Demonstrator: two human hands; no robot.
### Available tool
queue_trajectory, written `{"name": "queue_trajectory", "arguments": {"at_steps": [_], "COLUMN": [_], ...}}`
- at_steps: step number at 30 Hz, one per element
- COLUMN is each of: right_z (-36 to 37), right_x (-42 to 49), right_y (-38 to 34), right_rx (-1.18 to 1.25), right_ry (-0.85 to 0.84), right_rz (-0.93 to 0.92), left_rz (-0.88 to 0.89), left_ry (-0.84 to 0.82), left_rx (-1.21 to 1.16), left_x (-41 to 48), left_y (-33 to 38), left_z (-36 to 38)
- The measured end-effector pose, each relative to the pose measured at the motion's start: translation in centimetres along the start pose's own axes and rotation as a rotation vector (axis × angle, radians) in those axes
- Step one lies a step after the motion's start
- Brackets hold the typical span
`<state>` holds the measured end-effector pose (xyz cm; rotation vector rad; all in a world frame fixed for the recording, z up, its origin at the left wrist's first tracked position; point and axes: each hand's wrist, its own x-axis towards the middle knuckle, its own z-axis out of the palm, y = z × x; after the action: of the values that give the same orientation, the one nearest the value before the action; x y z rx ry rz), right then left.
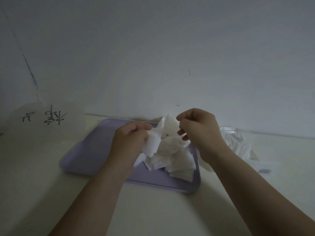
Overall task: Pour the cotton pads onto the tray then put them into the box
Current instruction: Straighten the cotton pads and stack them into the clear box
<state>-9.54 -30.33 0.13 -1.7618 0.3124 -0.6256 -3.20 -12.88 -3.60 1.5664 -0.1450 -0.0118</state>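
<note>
Above the tray [80,160], both the left hand [131,138] and right hand [199,130] pinch pads [170,145], with the box [238,142] lying right, nearest the right hand.

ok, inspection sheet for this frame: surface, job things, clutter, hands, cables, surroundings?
surface: pale table, handwritten marks far left.
job's things: lavender tray bearing a loose heap of cotton pads; clear container with white contents right of it, kind unclear.
clutter: blurred flat item beside the container.
hands: left hand and right hand both grip pads above the tray.
cables: nothing seen.
surroundings: plain wall, dark line at left.
</note>
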Motion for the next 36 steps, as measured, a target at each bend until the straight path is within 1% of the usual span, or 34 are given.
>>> {"name": "queue_trajectory", "arguments": {"at_steps": [3, 5, 8, 11, 14, 17, 19, 20, 22, 23, 24, 25, 27, 28, 30, 32, 36], "right_z": [0.0, 0.3, 0.6, 0.7, 1.3, 2.3, 2.2, 1.9, 1.1, 0.5, -0.1, -0.6, -1.5, -1.9, -2.5, -3.2, -3.8], "right_x": [0.3, 0.3, 0.2, 0.2, 0.6, 1.7, 1.9, 1.9, 1.3, 0.8, 0.3, -0.3, -1.9, -2.6, -3.7, -4.4, -5.4], "right_y": [1.5, 2.1, 2.0, 1.6, 1.2, 1.1, 0.6, 0.2, -0.7, -1.1, -1.3, -1.3, -1.1, -0.9, 0.3, 1.6, 2.8], "right_rx": [-0.383, -0.511, -0.637, -0.744, -0.826, -0.828, -0.795, -0.764, -0.672, -0.585, -0.466, -0.318, -0.028, 0.064, 0.126, 0.187, 0.347], "right_ry": [-0.042, -0.118, -0.269, -0.381, -0.472, -0.498, -0.439, -0.362, -0.154, -0.064, -0.014, -0.007, -0.041, -0.059, -0.044, -0.023, -0.129], "right_rz": [-0.094, -0.127, -0.142, -0.179, -0.143, -0.074, -0.05, -0.073, -0.182, -0.222, -0.225, -0.19, -0.052, 0.014, 0.121, 0.2, 0.247], "left_rz": [-0.002, -0.018, -0.006, -0.006, -0.011, 0.008, -0.006, -0.017, -0.034, -0.047, -0.057, -0.054, -0.042, -0.043, -0.04, -0.047, -0.035], "left_ry": [0.003, -0.04, -0.105, -0.124, -0.121, -0.128, -0.125, -0.129, -0.158, -0.179, -0.206, -0.236, -0.295, -0.327, -0.395, -0.427, -0.394], "left_rx": [0.044, 0.09, 0.208, 0.284, 0.274, 0.226, 0.139, 0.065, -0.095, -0.18, -0.266, -0.34, -0.433, -0.455, -0.453, -0.433, -0.403], "left_x": [0.0, 0.1, -0.1, -0.3, -0.3, -0.2, -0.3, -0.3, -0.1, 0.0, 0.1, 0.1, -0.1, -0.3, -0.8, -1.2, -1.5], "left_y": [-0.3, -0.6, -0.7, -0.7, -0.5, -0.6, -0.6, -0.5, -0.3, -0.1, 0.1, 0.4, 0.7, 0.9, 1.0, 0.9, 0.6], "left_z": [0.1, 0.1, 0.3, 0.4, 0.2, 0.2, 0.0, -0.2, -0.4, -0.5, -0.4, -0.3, 0.1, 0.2, 0.4, 0.8, 1.2]}}
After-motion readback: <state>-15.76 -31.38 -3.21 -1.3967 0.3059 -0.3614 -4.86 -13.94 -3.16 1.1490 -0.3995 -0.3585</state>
